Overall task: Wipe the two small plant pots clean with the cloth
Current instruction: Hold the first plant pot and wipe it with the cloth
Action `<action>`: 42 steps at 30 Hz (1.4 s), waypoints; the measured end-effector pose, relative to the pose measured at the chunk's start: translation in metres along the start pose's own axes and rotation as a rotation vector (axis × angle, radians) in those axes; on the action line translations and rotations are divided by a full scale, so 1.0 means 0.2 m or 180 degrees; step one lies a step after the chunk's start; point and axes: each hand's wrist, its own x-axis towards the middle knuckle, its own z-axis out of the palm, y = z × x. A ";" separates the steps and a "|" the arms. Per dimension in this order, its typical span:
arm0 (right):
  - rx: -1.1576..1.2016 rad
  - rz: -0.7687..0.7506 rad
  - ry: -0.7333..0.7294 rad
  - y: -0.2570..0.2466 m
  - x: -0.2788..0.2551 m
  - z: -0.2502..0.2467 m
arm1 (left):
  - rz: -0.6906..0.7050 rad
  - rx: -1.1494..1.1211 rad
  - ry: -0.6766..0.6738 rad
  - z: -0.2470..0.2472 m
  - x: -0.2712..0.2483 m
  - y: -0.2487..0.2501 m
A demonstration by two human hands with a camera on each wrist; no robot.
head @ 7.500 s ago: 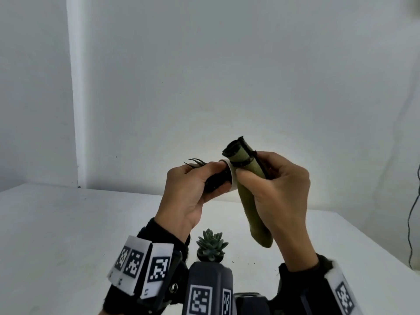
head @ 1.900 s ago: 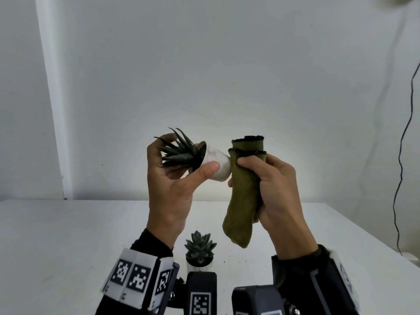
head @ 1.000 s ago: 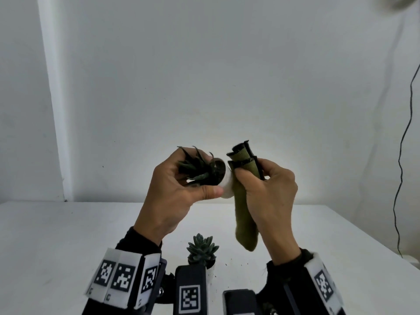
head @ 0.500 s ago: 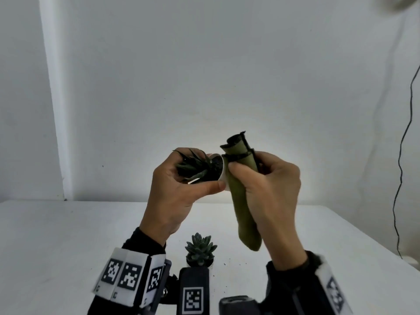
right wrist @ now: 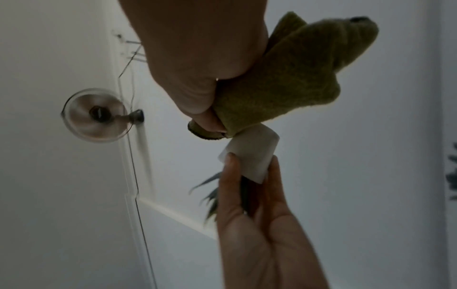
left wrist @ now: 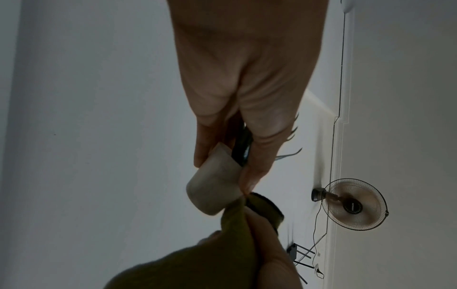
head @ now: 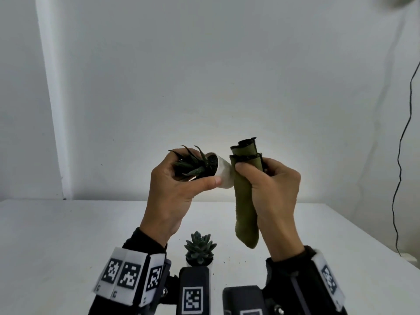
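While the left hand [head: 172, 189] grips the pot [head: 223, 175], the right hand [head: 275, 192] presses the clutched cloth [head: 244, 196] against it.

Both forearms rise from the bottom edge of the head view, each wrist wrapped in a black band with square-patterned markers. The left hand [head: 172, 189] is lifted at about 11 o'clock from its wrist, palm turned toward the camera, thumb stretched toward 3 o'clock and fingers curled behind, gripping the small white pot [head: 223, 172] by its rim. The right hand [head: 272, 189] stands upright at 12 o'clock from its wrist, back toward the camera, fingers and thumb folded round the green cloth [head: 244, 194], its knuckles just beside the left thumb tip.
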 end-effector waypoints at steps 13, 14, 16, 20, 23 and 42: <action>-0.0077 -0.0822 -0.0070 -0.01 -0.09 0.08 | 0.0048 -0.0388 -0.0076 -0.07 0.03 0.03; -0.0084 -0.0813 -0.0036 -0.01 -0.09 0.08 | 0.0063 -0.0397 -0.0088 -0.08 0.03 0.03; -0.0195 -0.0755 -0.0008 0.01 -0.07 0.08 | 0.0088 -0.0355 -0.0123 -0.08 0.03 0.02; -0.0259 -0.0338 0.0022 0.04 -0.02 0.03 | 0.0062 -0.0425 -0.0268 -0.08 0.03 0.04; 0.0208 0.0173 0.0154 0.04 0.02 -0.02 | -0.0003 -0.0824 -0.0299 -0.09 0.04 0.06; 0.0090 -0.0589 -0.0109 -0.09 -0.12 0.08 | 0.0278 0.0010 -0.0719 -0.10 0.01 0.10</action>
